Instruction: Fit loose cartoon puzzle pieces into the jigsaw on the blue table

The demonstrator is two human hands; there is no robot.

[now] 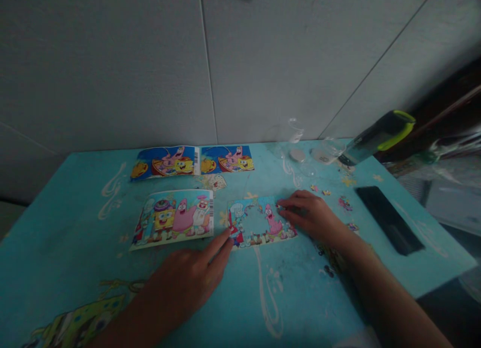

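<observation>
A partly assembled jigsaw puzzle (276,228) lies flat on the table, its outer frame joined around a gap in the middle. My left hand (195,273) is open, with stretched fingertips resting on the puzzle's lower left edge. At the upper right edge, my right hand (306,210) pinches a small puzzle piece (279,206), mostly hidden by the fingers. Left of the puzzle lies a picture card (180,217) with cartoon figures. Loose puzzle pieces (344,203) are scattered to the right of my right hand, and several more lie partly behind my right forearm.
Two blue picture sheets, one on the left (165,162) and one on the right (228,159), lie near the wall. Clear plastic containers (330,148) and a dark bottle with a yellow-green rim (376,135) stand at the back right. A black phone-like slab (390,220) lies on the right.
</observation>
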